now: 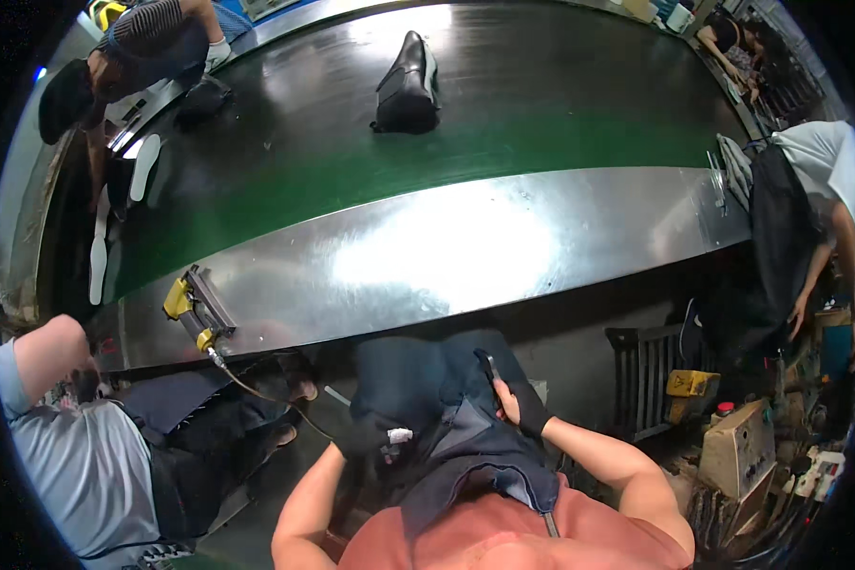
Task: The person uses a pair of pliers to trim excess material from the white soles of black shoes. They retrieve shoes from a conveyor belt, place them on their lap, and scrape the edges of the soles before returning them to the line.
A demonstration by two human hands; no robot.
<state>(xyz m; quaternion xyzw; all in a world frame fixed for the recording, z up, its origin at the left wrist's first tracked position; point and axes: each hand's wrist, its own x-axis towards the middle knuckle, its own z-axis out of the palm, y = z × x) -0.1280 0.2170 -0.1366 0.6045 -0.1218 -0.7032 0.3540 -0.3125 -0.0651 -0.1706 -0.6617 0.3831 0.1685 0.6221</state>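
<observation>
My right hand (524,407), in a dark glove that leaves the fingers bare, rests over my right thigh. Its fingers are closed round a slim dark hand tool (490,365) with a shiny metal part; its exact kind is unclear. Low over my left thigh is my left hand (363,439), also dark-gloved. A small white piece (400,435) shows at its fingers, and I cannot tell whether it is held or a finger covering. A dark apron (465,437) lies across my lap. Ahead, a black shoe or boot upper (408,90) stands on the green-black conveyor belt (560,114).
A yellow-and-black air stapler (199,309) with a hose lies on the metal ledge (285,275). Pale insoles (145,166) sit at the belt's left. Co-workers are at left, far left and right. A dark slatted crate (648,380) and a tool box (736,446) stand to my right.
</observation>
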